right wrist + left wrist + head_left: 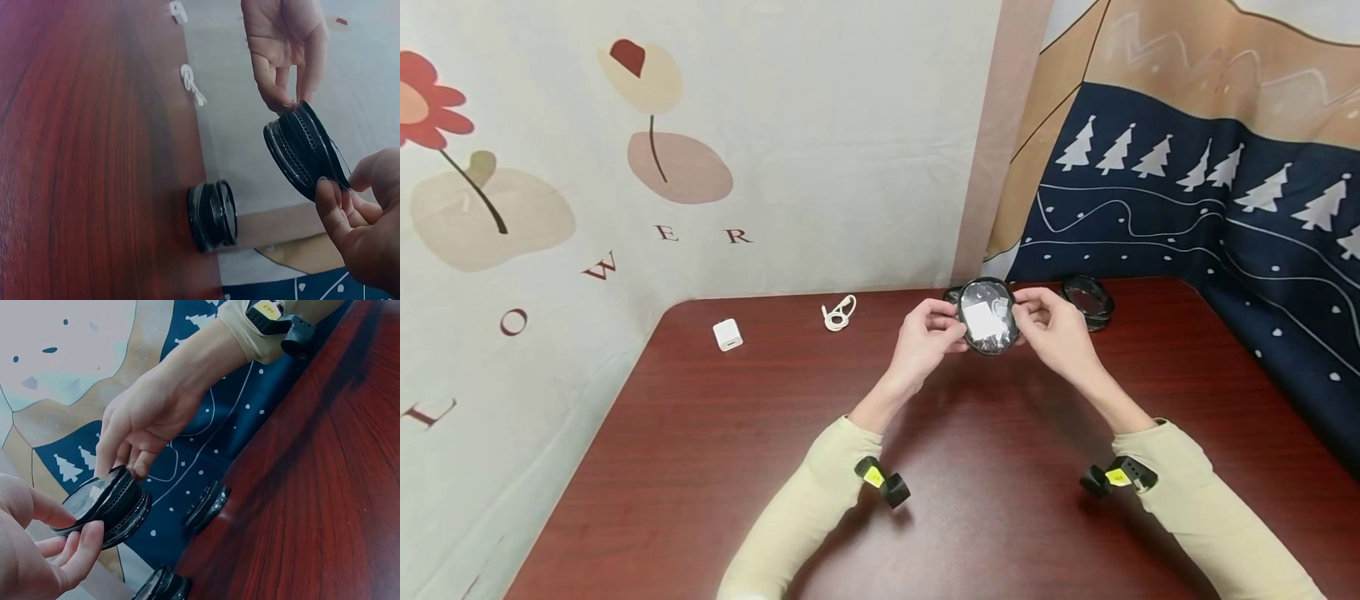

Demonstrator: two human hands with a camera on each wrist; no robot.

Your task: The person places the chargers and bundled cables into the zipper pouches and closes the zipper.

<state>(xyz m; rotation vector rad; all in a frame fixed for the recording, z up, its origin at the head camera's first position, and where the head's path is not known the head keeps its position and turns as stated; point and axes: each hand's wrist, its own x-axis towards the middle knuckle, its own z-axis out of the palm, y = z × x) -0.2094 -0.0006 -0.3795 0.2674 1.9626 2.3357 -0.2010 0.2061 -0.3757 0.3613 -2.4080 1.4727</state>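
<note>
Between both hands, held up above the far part of the table, is a round black pouch [989,317] with a clear window. Something white shows through the window, and zipper-like teeth run round its side wall [297,147]. My left hand [921,337] pinches its left edge between thumb and fingers, as the left wrist view also shows on the near rim. On the opposite edge, my right hand [1060,333] pinches the rim with thumb and fingertips [327,194]. The pouch is tilted, with its window facing the head camera.
A similar round pouch [1087,302] sits at the table's back right; another [214,215] stands at the back edge, mostly hidden behind the held one in the head view. Further left lie a coiled white cable [838,314] and a white charger [727,334]. Printed cloth hangs behind the table.
</note>
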